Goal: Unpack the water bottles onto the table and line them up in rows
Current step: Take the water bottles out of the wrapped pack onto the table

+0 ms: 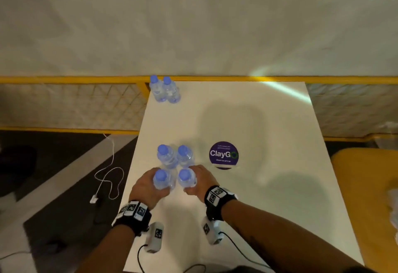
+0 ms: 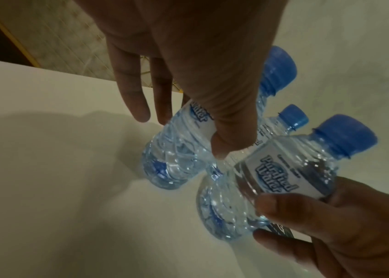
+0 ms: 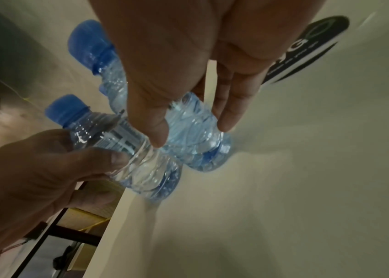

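Note:
Small clear water bottles with blue caps stand on a white table (image 1: 247, 197). My left hand (image 1: 150, 184) grips one bottle (image 1: 162, 179) round its body; in the left wrist view the left hand (image 2: 181, 131) has its thumb on this bottle (image 2: 174, 156). My right hand (image 1: 198, 180) grips the bottle (image 1: 187, 178) beside it; in the right wrist view the right hand (image 3: 191, 135) wraps that bottle (image 3: 196, 148). Both held bottles are upright, side by side, low over the table. Two more bottles (image 1: 174, 156) stand just behind them. A further pair (image 1: 164, 90) stands at the far left corner.
A round purple ClayGo sticker (image 1: 224, 154) lies on the table right of the bottles. The table's left edge runs close to my left hand. A white cable (image 1: 107, 182) lies on the floor at left, before a yellow mesh fence (image 1: 64, 104). A yellow seat (image 1: 366, 186) stands at right.

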Action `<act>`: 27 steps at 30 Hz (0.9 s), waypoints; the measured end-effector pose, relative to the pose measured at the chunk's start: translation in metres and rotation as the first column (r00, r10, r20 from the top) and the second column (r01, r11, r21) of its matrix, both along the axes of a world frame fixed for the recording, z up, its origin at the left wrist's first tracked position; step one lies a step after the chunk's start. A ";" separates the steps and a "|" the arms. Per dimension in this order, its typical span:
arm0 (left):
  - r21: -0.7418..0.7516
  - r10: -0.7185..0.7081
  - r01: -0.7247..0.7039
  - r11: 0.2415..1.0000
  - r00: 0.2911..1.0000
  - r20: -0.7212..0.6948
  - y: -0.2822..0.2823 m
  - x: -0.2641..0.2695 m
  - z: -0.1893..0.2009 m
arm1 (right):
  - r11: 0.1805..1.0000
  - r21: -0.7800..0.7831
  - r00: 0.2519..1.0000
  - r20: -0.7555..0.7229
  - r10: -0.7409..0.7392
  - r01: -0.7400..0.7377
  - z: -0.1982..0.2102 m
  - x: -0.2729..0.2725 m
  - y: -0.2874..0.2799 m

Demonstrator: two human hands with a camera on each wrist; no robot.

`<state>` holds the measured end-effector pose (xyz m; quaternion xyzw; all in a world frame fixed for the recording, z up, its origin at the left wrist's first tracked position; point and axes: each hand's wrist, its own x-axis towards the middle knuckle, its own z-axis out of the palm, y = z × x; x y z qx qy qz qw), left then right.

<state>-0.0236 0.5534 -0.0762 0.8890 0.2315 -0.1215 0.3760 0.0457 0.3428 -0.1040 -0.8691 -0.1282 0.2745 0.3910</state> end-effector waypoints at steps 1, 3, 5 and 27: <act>-0.004 0.001 -0.001 1.000 1.000 -0.006 0.002 0.003 -0.001 | 1.000 -0.012 1.000 0.007 -0.021 0.021 -0.003 0.001 0.007; 0.016 -0.022 0.022 1.000 0.999 -0.028 0.004 0.010 -0.001 | 0.998 -0.046 0.999 0.018 -0.048 0.049 -0.007 0.002 0.018; 0.026 -0.043 0.044 0.999 0.998 -0.036 0.005 0.018 0.000 | 0.995 -0.091 0.999 0.036 -0.035 0.038 -0.010 0.004 0.027; 0.259 -0.083 -0.042 0.965 0.888 0.453 -0.042 -0.020 0.041 | 0.990 -0.137 0.999 -0.046 0.012 -0.018 0.021 -0.020 -0.128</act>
